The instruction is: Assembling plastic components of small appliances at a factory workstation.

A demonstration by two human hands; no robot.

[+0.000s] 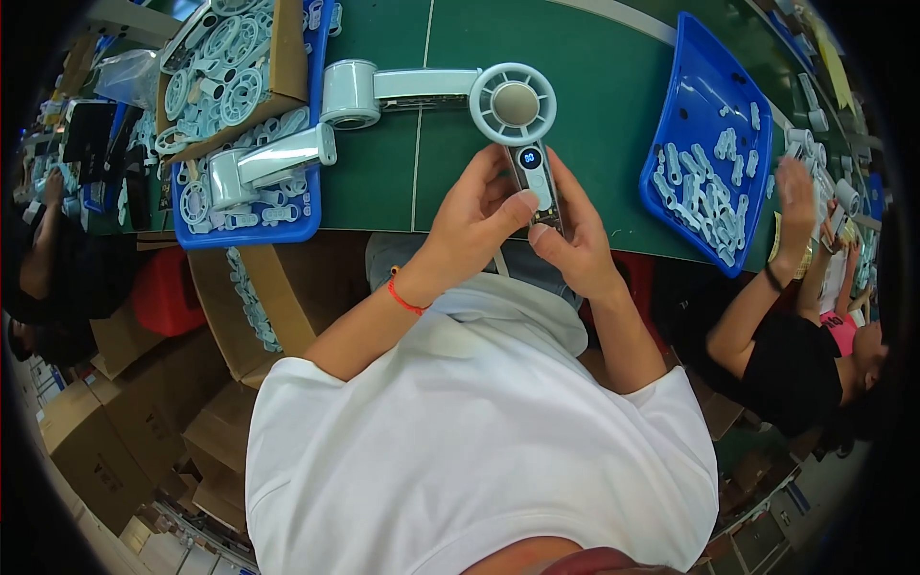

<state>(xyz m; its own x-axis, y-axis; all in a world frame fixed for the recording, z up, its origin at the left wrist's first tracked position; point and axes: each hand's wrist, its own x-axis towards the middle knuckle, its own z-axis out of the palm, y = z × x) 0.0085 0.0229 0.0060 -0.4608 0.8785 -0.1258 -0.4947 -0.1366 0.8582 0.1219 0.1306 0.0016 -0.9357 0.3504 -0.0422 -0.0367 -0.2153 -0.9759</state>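
Note:
A pale blue handheld fan (549,184) is upright between my hands above the near edge of the green table. Its round spoked head points away from me, and a small round display glows on the handle. My left hand (479,216) closes around the handle's left side, thumb on its front. On the other side, my right hand (582,244) grips the lower handle, thumb near its bottom end. Dark inner parts show along the handle's edge. Beyond my left hand lies another fan body (422,84), its side partly open, joined to a wide cylindrical head.
At left, a blue tray (311,206) holds pale plastic parts, a fan body (278,163) and a cardboard box (287,57) of rings. Another blue tray (661,105) with small parts stands right. A co-worker's raised hand (795,206) is beyond it. Cardboard boxes (115,431) stand lower left.

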